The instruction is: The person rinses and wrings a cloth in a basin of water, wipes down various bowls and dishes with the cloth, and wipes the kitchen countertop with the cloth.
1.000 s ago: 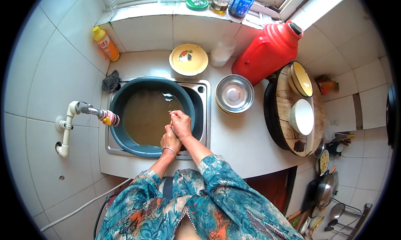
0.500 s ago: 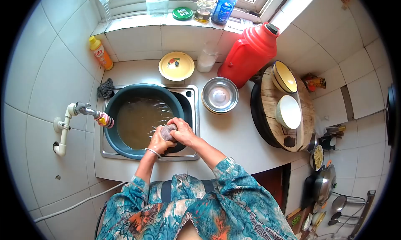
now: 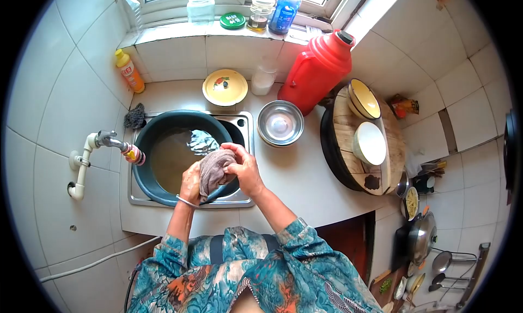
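A wet, greyish-brown cloth (image 3: 214, 172) is held between both hands above the right front rim of a dark green basin (image 3: 143, 176). My left hand (image 3: 190, 183), with a bracelet at the wrist, grips the cloth's left side. On its right side, my right hand (image 3: 244, 170) pinches the fabric with thumb and fingers. Murky water (image 3: 171, 163) fills the basin, and a bright reflection shows on it near the cloth. The basin sits in a steel sink (image 3: 248, 149).
Left of the basin a tap (image 3: 111, 141) juts from the wall; a dark scrubber (image 3: 135, 115) lies behind. On the counter are stacked metal bowls (image 3: 280, 123), a yellow lid (image 3: 225, 88) and a red thermos (image 3: 317, 70). Bowls rest on a round wooden board (image 3: 343, 144) at right.
The cloth was a tight bundle squeezed between both hands; now it is loosened and spread wider. My hands have moved slightly apart. The view has shifted a little.
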Motion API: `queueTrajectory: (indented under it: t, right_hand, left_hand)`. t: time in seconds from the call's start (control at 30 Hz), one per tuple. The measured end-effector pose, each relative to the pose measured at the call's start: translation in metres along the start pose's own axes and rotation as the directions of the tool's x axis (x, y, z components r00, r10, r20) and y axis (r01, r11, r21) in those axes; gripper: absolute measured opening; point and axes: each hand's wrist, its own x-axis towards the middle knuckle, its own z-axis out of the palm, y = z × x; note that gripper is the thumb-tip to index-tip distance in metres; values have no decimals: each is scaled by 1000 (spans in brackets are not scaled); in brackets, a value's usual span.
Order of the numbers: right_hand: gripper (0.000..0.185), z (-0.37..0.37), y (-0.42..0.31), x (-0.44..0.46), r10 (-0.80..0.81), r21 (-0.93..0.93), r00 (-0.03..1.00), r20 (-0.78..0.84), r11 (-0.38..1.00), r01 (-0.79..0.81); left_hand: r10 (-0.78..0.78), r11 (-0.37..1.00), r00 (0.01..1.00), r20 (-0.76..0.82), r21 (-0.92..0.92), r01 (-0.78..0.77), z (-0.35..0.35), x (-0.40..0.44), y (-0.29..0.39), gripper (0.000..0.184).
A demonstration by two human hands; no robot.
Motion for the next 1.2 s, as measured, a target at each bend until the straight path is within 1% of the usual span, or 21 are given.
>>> queueTrajectory:
  t: [0.07,0.13,0.2,0.37,0.47,0.53,0.57,0.6,0.63,0.7,0.73,0.8,0.87,0.9,0.93,1.0,1.03,1.07,1.13,1.17,1.2]
  right_hand:
    - [50,-1,1,0,-24,29,995,-93,999,27]
    - [48,-5,15,4,-86,-104,969,-230,993,63]
    - [50,-9,18,2,-75,-86,964,-255,995,55]
    - [54,-23,13,-16,-48,-178,997,-65,983,35]
    - [60,-39,19,-27,-100,-298,991,86,947,122]
    - [63,-50,9,-38,-233,-513,959,163,810,284]
    - [58,-54,2,-42,-254,-543,949,188,778,316]
    - [53,-57,-6,-46,-274,-572,938,211,744,346]
    - [49,-60,-9,-49,-291,-598,928,233,710,372]
    - [44,-67,0,-45,-290,-649,947,141,695,310]
    - [41,-68,5,-45,-286,-669,954,94,691,273]
    - [31,-59,-14,-45,-497,-634,863,90,640,434]
    - [29,-55,-25,-39,-640,-633,763,86,556,538]
    - [23,-58,-16,-30,-676,-693,730,107,476,542]
    - [23,-57,-22,-31,-547,-674,833,79,587,450]
    - [26,-54,-41,-26,-261,-622,964,44,748,231]
    - [35,-56,-33,-17,-249,-527,968,10,822,217]
    - [33,-47,-41,-19,-232,-317,972,30,920,229]
    - [31,-41,-51,-29,-374,-728,853,365,457,512]
    - [28,-43,-56,-24,-66,-785,916,397,493,376]
    - [28,-43,-58,-24,-170,-746,929,329,556,366]
  left_hand:
    - [-31,996,999,37,-78,33,19,-20,35,46]
    - [28,979,1000,7,202,-29,40,-34,49,56]
    - [284,764,947,153,561,-320,40,-33,35,56]
    - [355,772,933,59,545,-328,35,-34,23,45]
    - [371,620,919,133,702,-352,30,-34,33,30]
    - [495,242,820,286,862,-446,38,-37,48,20]
    - [529,252,797,291,843,-476,48,-42,58,15]
    - [429,480,880,206,773,-415,65,-53,76,14]
    - [391,550,900,192,735,-396,78,-61,88,13]
    - [344,724,933,107,603,-336,117,-85,128,14]
    - [414,788,903,116,452,-419,117,-85,135,22]
    - [462,883,875,144,22,-470,128,-91,155,30]
    - [414,907,910,-8,-85,-413,112,-68,155,33]
    - [579,767,814,49,307,-564,102,-49,138,26]
    - [429,565,897,110,741,-362,62,-27,124,21]
    - [503,474,853,138,782,-406,107,-44,150,20]
    - [545,497,826,141,739,-454,118,-47,160,20]
    - [547,715,836,42,497,-493,132,-49,163,21]
    - [623,616,779,72,568,-545,128,-34,153,20]
    - [494,413,847,196,804,-427,98,-21,143,17]
    - [498,5,826,265,951,-308,92,-23,146,15]
